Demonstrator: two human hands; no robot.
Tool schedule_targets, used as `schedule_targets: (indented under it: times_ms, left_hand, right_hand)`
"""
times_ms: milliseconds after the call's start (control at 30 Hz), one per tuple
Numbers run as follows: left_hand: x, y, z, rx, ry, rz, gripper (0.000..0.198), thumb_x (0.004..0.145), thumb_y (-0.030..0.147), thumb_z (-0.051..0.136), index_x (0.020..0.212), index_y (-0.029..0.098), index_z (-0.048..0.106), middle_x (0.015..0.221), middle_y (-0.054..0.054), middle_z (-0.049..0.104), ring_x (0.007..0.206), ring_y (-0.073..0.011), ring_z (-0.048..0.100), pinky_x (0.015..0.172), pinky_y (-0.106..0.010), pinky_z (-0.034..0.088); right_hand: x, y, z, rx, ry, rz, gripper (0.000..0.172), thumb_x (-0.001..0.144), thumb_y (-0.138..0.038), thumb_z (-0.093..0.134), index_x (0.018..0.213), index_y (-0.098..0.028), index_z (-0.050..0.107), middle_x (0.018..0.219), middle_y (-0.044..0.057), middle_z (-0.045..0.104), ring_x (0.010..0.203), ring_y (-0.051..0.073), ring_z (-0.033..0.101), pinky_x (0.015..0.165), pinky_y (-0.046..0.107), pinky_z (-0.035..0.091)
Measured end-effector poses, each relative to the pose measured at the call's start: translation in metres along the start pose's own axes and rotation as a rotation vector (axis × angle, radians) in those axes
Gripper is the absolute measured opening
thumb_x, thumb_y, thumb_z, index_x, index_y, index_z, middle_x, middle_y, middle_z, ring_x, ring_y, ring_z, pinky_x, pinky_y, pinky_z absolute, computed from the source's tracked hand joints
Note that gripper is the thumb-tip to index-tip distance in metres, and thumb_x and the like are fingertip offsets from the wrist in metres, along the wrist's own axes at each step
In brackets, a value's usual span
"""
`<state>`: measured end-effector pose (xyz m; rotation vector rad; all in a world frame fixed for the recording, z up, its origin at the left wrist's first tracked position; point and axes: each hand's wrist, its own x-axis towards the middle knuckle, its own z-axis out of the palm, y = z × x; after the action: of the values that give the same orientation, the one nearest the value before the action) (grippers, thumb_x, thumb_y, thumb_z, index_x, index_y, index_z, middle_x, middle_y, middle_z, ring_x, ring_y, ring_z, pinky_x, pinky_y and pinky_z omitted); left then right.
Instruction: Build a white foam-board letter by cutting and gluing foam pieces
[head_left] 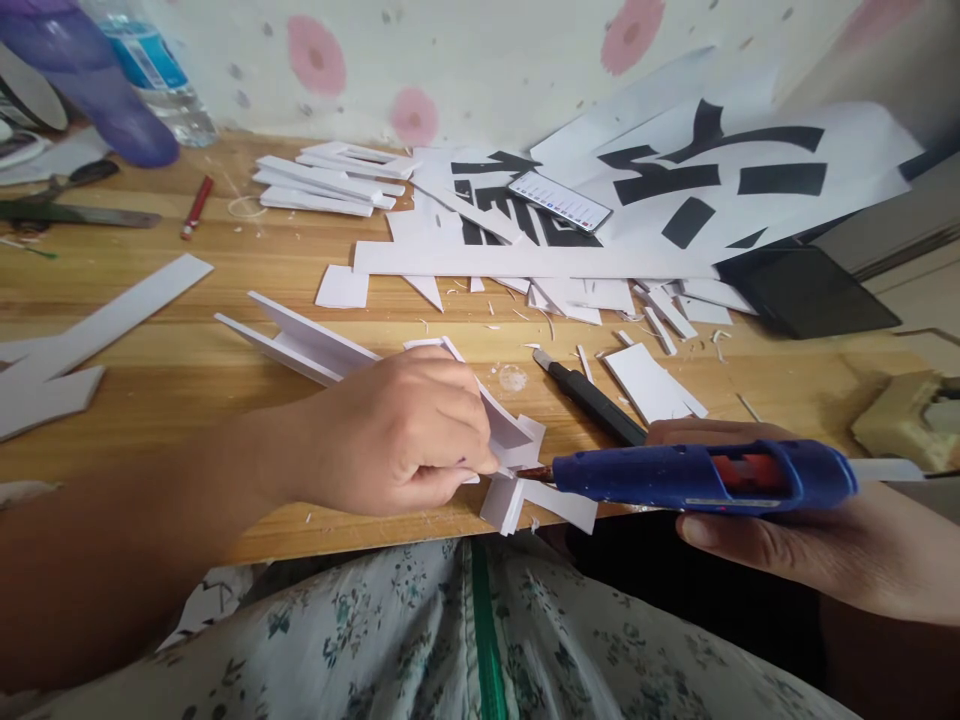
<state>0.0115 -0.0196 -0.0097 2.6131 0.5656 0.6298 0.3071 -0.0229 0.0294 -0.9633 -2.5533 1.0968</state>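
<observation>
My left hand (401, 432) is closed on a white foam-board piece (504, 425) at the near edge of the wooden table (165, 330), pinching its folded strips. My right hand (817, 545) grips a blue hot glue gun (701, 476). The gun lies level, and its nozzle points left and touches the white piece just right of my left fingers. A long white strip assembly (300, 340) runs out from under my left hand toward the upper left.
A black craft knife (589, 397) lies just behind the glue gun. White offcuts (652, 385), stacked strips (322, 180), sheets with black lettering (705, 170), a phone (559, 200), a red pen (196, 207) and a water bottle (154, 70) cover the back.
</observation>
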Motion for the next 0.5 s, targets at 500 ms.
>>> schedule_targets:
  times_ms: [500]
  left_hand:
    - [-0.0008, -0.0016, 0.0012, -0.014, 0.02, 0.033, 0.017, 0.082, 0.011, 0.054, 0.087, 0.017, 0.069, 0.081, -0.005, 0.073, 0.08, -0.0188, 0.061, 0.074, -0.035, 0.046]
  right_hand:
    - [-0.0036, 0.0069, -0.0005, 0.066, -0.008, -0.033, 0.01, 0.085, -0.026, 0.061, 0.094, -0.03, 0.064, 0.087, -0.002, 0.071, 0.069, 0.014, 0.068, 0.051, 0.017, 0.055]
